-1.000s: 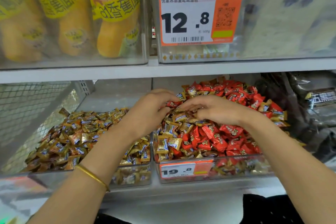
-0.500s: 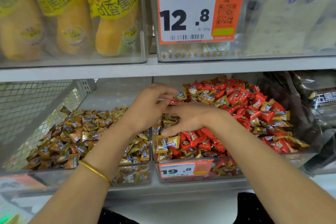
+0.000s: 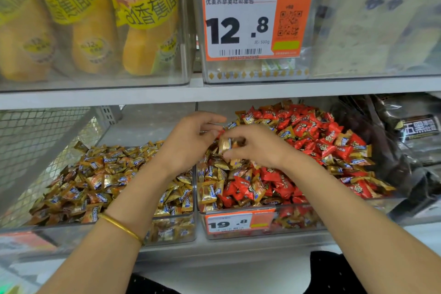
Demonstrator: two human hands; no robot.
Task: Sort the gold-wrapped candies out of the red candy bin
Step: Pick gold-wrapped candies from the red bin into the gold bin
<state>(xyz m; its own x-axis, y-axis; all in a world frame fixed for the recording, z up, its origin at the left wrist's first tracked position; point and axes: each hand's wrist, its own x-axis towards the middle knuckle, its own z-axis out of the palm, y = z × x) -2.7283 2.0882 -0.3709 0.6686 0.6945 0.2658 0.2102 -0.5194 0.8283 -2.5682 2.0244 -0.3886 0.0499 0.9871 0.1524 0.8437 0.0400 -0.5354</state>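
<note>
Shiny gold-wrapped candies (image 3: 225, 145), blue labels; right hand (image 3: 257, 148) grips a few mid-frame; left hand (image 3: 188, 143) curled, grasp unclear. One red candy bin (image 3: 298, 224), one gold bin (image 3: 71, 234).

- The left hand (image 3: 188, 143) hides its own fingertips; whether they pinch anything, I cannot tell.
- The right hand (image 3: 259, 148) covers part of the gold-wrapped candies (image 3: 225, 144) it grips.
- The lower price tag (image 3: 238, 222) has blurred small print.
- Dark packets (image 3: 415, 131) run off the right edge.

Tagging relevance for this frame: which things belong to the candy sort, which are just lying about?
Job: right hand, pinching gold-wrapped candies; left hand; red candy bin; gold candy bin.
Lying about: yellow snack packs; 12.8 price tag; dark packets.
</note>
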